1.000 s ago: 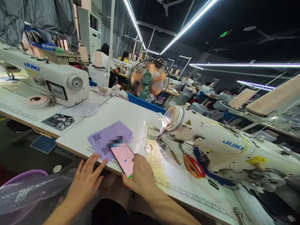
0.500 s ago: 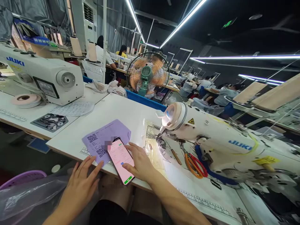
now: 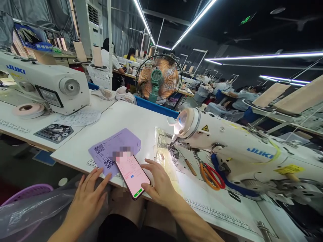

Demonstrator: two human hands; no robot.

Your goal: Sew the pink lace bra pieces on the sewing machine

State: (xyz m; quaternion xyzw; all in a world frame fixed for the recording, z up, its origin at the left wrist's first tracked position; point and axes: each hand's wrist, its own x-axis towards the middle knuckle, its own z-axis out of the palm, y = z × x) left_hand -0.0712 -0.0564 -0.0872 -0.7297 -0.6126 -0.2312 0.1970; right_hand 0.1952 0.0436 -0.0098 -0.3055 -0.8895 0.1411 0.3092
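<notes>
A smartphone (image 3: 132, 174) with a lit pink-white screen and a green button lies at the table's front edge, partly over a purple sheet (image 3: 121, 139) printed with QR codes. My left hand (image 3: 89, 193) rests with fingers spread, its fingertips on the sheet's lower edge. Just right of the phone is my right hand (image 3: 160, 185), fingers apart and holding nothing; its thumb is close to the screen's right edge, and I cannot tell whether it touches. Part of the phone's upper end is blurred out.
A white sewing machine (image 3: 227, 144) stands on the right, with orange and red-handled scissors (image 3: 210, 176) beside it. Another sewing machine (image 3: 50, 80) is at left. A fan (image 3: 158, 79) stands behind the table (image 3: 126, 114). A purple basket (image 3: 32, 193) sits low at left. Co-workers sit farther back.
My right hand has drawn back to the right, its thumb moving off the middle of the phone's screen. My left hand stays on the purple sheet.
</notes>
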